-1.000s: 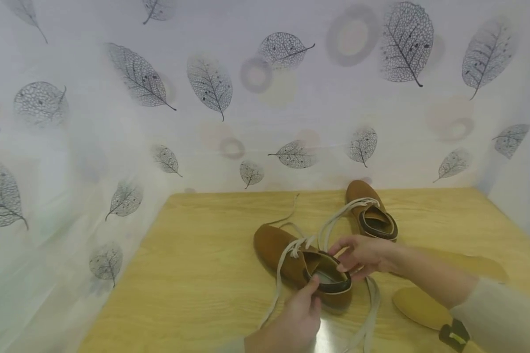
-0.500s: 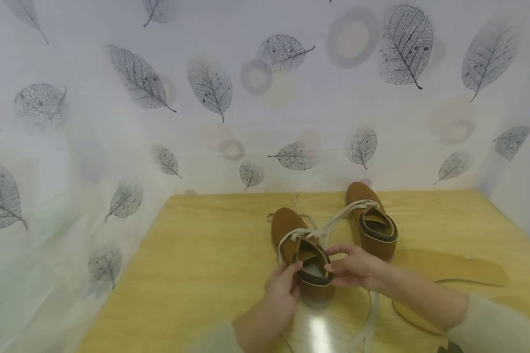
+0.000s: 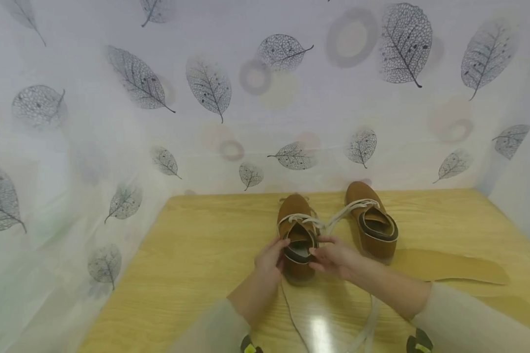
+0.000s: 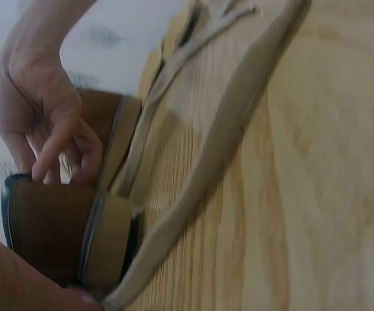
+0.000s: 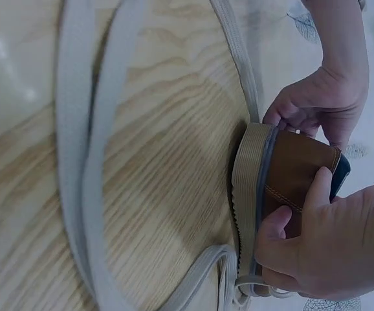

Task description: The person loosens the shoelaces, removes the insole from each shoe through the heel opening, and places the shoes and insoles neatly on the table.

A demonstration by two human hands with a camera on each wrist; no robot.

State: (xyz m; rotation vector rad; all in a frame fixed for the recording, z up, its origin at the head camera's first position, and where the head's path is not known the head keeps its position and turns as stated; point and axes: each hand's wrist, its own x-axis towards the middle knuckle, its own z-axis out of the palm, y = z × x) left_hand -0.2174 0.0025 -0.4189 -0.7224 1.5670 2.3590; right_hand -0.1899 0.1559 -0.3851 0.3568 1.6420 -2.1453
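A brown lace-up shoe (image 3: 293, 208) with a dark padded collar and pale laces stands on the wooden table, toe pointing away from me. My left hand (image 3: 270, 260) grips the left side of its collar, thumb at the rim. On the opposite side my right hand (image 3: 334, 257) holds the collar, its fingertips at the opening. The right wrist view shows the brown heel (image 5: 297, 155) and ribbed sole between both hands. To the right stands the matching shoe (image 3: 377, 245), untouched, toe also away from me.
Flat tan insole-shaped pieces, one behind (image 3: 455, 267) and one nearer (image 3: 512, 308), lie at the right, partly behind my right sleeve. Long loose laces (image 5: 77, 162) trail over the tabletop (image 3: 194, 274). A leaf-patterned white sheet (image 3: 221, 29) encloses the back and sides.
Both hands have turned the shoe from pointing left to pointing nearly straight away and shifted it left, nearer the back edge. The other shoe has stayed in place.
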